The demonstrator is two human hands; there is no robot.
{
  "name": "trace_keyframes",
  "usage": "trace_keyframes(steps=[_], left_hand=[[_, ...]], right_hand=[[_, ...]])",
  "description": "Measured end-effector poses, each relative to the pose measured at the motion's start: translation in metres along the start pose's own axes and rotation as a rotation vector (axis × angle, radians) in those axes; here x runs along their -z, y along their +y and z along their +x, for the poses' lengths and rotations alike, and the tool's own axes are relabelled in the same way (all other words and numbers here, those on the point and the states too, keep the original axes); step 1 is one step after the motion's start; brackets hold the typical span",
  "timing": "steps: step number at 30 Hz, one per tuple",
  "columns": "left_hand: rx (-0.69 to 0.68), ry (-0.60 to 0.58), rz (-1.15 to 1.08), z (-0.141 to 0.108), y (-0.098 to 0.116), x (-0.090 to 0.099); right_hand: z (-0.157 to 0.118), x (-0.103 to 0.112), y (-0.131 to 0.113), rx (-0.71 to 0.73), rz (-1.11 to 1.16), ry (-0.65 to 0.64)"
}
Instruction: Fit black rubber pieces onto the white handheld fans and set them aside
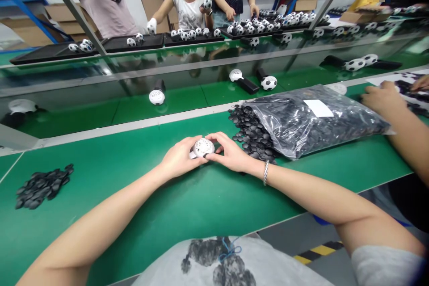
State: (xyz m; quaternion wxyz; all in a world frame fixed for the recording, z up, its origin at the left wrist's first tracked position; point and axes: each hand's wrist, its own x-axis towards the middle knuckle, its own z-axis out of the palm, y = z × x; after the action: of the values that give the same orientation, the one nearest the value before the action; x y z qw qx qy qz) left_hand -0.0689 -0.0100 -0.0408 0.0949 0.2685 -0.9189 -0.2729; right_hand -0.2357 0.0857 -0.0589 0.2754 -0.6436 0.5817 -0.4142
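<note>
Between my two hands, just above the green bench, is a white rounded soccer-ball shell with dark markings on its top. My left hand closes on it from the left, thumb at the near side and fingers behind. From the right, my right hand pinches the shell between thumb and forefinger. Close by on the right, small black pieces spill from a clear plastic bag bearing a white label. A separate heap of flat black pieces lies at the far left of the bench.
Beyond the bench edge runs a green conveyor carrying white ball shells on black handles, such as one ball. Black trays of soccer balls line the far side, where several people stand. At right, a co-worker's hand reaches over black pieces.
</note>
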Motion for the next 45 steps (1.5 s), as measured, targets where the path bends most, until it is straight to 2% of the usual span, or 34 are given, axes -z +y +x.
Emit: trace_keyframes(steps=[6,10,12,15,18,24,27,30,33,36,40,45], left_hand=[[0.030,0.007,-0.053,0.002,0.001,-0.001],[0.025,-0.013,-0.011,0.001,0.002,0.000],[0.015,-0.043,0.027,0.001,0.002,0.003],[-0.007,-0.082,0.110,0.002,-0.001,0.010],[-0.080,-0.107,0.206,0.005,-0.004,0.017],[-0.181,-0.104,0.268,0.006,-0.006,0.020],[-0.181,-0.115,0.231,0.006,-0.007,0.019],[-0.177,-0.114,0.220,0.006,-0.008,0.017],[-0.166,-0.109,0.227,0.006,-0.008,0.016],[-0.162,-0.105,0.220,0.004,-0.006,0.016],[-0.151,-0.102,0.188,0.002,-0.004,0.015],[-0.095,-0.028,0.169,0.003,-0.001,0.009]], right_hand=[[0.001,-0.004,-0.003,-0.026,0.007,0.021],[0.006,0.014,0.003,-0.039,-0.040,-0.034],[0.007,0.032,0.010,-0.035,-0.238,-0.051],[0.006,0.057,0.023,-0.084,-0.680,-0.032],[0.004,0.069,0.034,-0.140,-0.880,-0.072],[0.012,0.073,0.034,-0.229,-0.765,-0.142],[0.010,0.067,0.020,-0.160,-0.593,-0.121],[0.001,0.051,0.000,0.004,-0.378,-0.135],[-0.007,0.033,-0.015,0.127,-0.318,-0.166],[-0.011,0.020,-0.020,0.140,-0.320,-0.163],[-0.009,0.013,-0.017,0.166,-0.265,-0.098],[-0.004,0.007,-0.012,0.122,-0.154,-0.062]])
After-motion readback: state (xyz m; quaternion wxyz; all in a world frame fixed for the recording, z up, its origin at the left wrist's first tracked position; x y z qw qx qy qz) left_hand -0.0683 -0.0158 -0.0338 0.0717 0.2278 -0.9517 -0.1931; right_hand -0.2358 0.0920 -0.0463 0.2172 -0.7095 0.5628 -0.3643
